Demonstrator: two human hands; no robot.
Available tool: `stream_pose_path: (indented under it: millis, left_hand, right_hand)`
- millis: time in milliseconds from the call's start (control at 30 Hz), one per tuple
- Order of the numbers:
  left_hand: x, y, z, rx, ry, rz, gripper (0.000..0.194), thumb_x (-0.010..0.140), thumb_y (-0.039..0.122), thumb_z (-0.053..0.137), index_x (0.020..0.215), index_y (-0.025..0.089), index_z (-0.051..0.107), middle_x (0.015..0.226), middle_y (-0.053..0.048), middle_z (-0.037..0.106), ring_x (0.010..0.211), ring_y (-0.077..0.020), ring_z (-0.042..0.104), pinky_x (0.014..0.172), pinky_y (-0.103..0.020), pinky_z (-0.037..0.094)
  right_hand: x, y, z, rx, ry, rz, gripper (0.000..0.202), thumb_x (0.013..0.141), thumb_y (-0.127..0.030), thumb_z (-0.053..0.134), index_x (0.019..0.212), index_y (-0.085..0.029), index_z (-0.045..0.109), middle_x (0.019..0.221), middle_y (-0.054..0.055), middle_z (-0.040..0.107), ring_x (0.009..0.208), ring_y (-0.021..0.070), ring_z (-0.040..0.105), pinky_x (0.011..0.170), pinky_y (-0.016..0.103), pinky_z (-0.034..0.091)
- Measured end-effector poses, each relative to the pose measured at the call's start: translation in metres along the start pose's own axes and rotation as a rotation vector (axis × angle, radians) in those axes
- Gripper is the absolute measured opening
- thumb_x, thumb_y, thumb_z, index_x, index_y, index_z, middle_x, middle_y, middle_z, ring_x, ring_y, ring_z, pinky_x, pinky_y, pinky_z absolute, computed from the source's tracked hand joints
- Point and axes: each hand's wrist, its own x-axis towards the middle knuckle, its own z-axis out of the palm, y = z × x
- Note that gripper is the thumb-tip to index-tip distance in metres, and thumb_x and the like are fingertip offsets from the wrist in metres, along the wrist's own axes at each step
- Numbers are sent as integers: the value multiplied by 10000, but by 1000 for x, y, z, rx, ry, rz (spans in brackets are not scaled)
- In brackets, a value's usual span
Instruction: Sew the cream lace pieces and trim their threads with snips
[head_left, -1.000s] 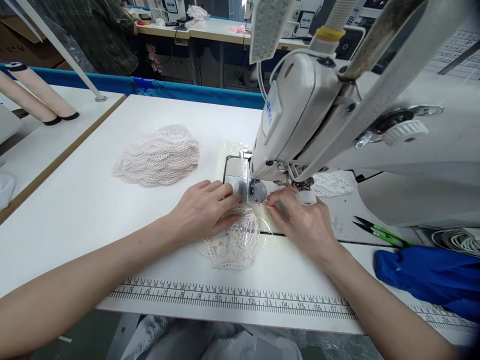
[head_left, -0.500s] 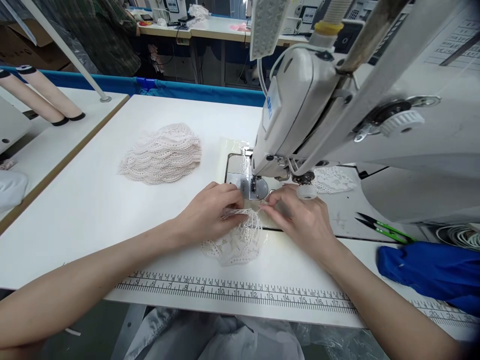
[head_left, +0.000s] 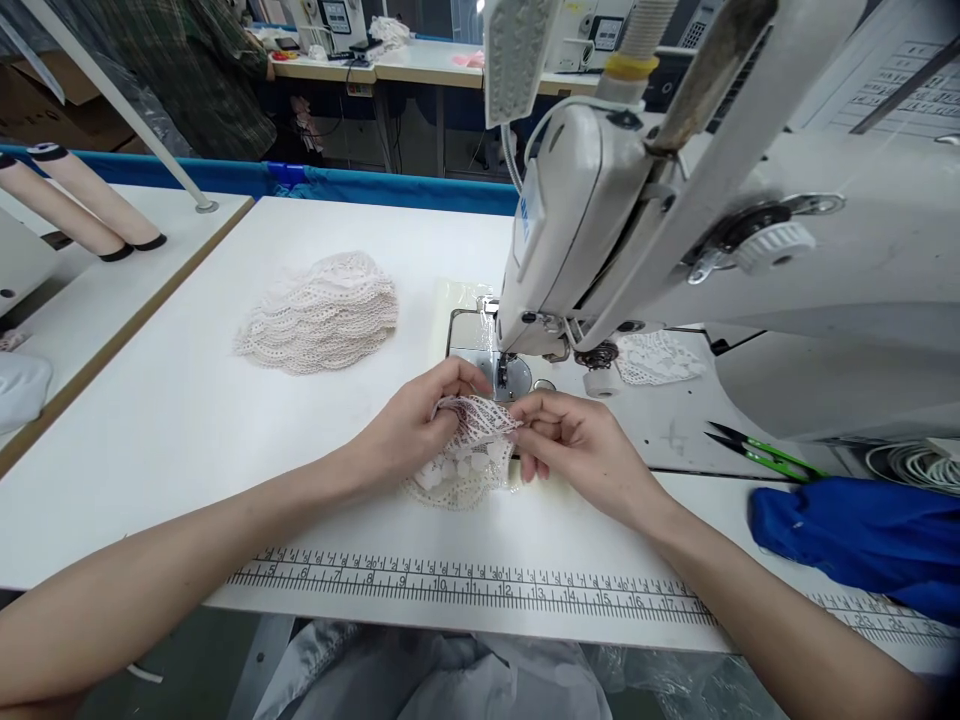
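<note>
your right hand (head_left: pixel 583 447) just joined your left hand (head_left: pixel 411 424) on the lace piece (head_left: pixel 471 460), so both hands' fingers pinch it.

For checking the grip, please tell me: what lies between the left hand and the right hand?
In the head view, a piece of lace lies between the left hand and the right hand; both pinch it.

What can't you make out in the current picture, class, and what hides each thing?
All in the head view:
- Lace piece: the edge pinched by the right hand is covered by its fingertips.
- Lace stack: overlapping layers are too fine to count.
- Paper sheet: print too small and blurred.
- Blue cloth: cut off by the right edge.
</note>
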Motion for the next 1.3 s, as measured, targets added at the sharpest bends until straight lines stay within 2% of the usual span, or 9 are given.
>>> stream_pose_path:
  millis: [100,200,300,400,467,567,733,800,1300]
  left_hand:
    - [-3,3,4,25,-28,-10,376,728,-18,325,959,193,534,848,10,560,718,-113,498,608,-240,395]
    - [-7,12,5,-11,-31,-74,235,836,74,351,923,205,526,818,16,528,706,-123,477,605,-252,393]
    - [-8,20,6,-40,-75,-99,63,894,266,516,890,208,542,792,26,539,706,-128,504,601,-253,398]
    - [-6,21,7,-2,-74,-42,173,827,316,670,790,197,549,717,47,541,649,-111,506,589,-240,392]
    - [-6,17,8,50,-39,2,232,840,310,668,708,192,519,648,60,511,589,-94,478,554,-226,371]
    - [-9,9,8,237,30,164,293,869,256,637,647,187,459,617,64,470,546,-75,438,513,-208,328]
    - [-12,-3,8,580,171,601,298,855,104,559,627,199,392,579,67,427,485,-77,329,446,-229,242]
    - [-11,-6,8,663,216,683,283,845,84,533,637,210,388,562,66,424,481,-91,314,441,-247,237]
    - [-10,-11,6,624,193,658,249,819,65,496,677,222,366,568,65,422,479,-97,323,468,-246,229]
  right_hand:
    - [-1,-1,5,27,-5,-27,183,855,-350,642,936,-196,585,760,10,662,706,163,655,654,293,517]
    - [-2,0,9,-101,37,-60,255,802,-348,714,974,-223,571,851,-5,632,705,139,589,629,275,479]
    - [0,4,9,-142,73,-87,200,822,-310,693,965,-240,573,815,-28,611,672,122,553,587,253,439]
    - [1,5,6,-120,102,-129,141,827,-248,678,929,-240,581,749,-49,602,637,106,559,594,242,458]
    - [1,4,6,-111,137,-163,108,827,-213,671,896,-237,592,753,-48,624,652,105,597,620,239,490]
    - [-1,3,7,-150,215,-231,88,820,-157,663,849,-236,636,761,-39,659,687,113,638,644,239,527]
    - [-4,4,11,-133,300,-342,132,826,-133,667,893,-242,702,821,-17,715,715,132,682,682,268,596]
    - [-5,4,11,-139,297,-387,142,836,-125,658,909,-239,697,843,-13,720,733,133,693,698,266,608]
    - [-6,3,10,-231,237,-441,95,893,-156,593,920,-233,643,834,2,697,747,142,693,678,273,614]
